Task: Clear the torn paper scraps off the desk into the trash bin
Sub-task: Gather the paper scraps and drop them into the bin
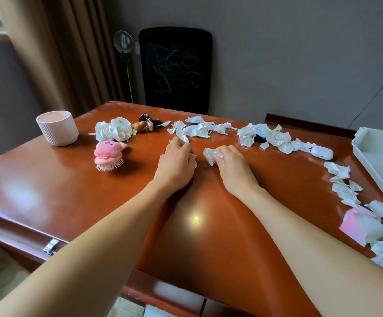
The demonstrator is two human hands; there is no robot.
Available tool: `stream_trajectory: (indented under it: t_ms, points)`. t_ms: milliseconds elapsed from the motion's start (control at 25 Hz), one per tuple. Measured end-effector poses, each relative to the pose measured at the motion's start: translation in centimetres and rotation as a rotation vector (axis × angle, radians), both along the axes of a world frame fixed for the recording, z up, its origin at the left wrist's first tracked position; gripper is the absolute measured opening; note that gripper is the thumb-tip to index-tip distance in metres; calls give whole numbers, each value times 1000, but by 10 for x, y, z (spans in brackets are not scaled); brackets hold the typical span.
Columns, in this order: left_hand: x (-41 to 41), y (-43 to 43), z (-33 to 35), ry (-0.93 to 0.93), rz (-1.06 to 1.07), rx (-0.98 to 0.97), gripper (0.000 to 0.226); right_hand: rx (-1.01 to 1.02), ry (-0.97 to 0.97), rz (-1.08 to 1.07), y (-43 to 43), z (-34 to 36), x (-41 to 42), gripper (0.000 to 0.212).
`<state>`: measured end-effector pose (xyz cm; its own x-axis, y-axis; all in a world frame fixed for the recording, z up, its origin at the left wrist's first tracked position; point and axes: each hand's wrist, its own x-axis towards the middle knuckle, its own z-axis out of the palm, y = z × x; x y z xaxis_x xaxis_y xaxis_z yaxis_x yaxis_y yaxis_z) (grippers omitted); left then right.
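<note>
Torn white paper scraps lie across the far part of the brown desk [71,191]: one heap [197,129] at the middle, another [273,136] to its right, and a trail [343,186] down the right side. My left hand [176,163] lies palm down at the desk's middle with its fingers curled over a few scraps. Close beside it, my right hand [231,165] grips a crumpled wad of scraps [211,154]. No trash bin shows in this view.
A white ribbed cup [58,128] stands at the far left. Near it are a white scrunchie [114,131], a pink brush [108,155] and small figures [148,123]. A white earbud case [322,152], white tray [382,161] and pink sticky pad [357,227] sit right. A black chair [174,69] stands behind.
</note>
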<state>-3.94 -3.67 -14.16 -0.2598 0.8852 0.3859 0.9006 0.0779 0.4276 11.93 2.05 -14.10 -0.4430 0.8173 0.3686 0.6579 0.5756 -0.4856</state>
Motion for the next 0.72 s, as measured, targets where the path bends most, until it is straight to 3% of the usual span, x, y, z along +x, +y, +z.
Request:
stream_trajectory:
  t_ms: [200,440,720]
  points:
    - [-17,28,-3,95,85,34,18,49,-52,15,24,-2,-19,24]
    - [-34,58,-3,37,89,-14,22,30,-60,35,54,-6,-33,25]
    - [-46,86,1,-2,41,-91,21,152,-253,17,80,-7,-42,25]
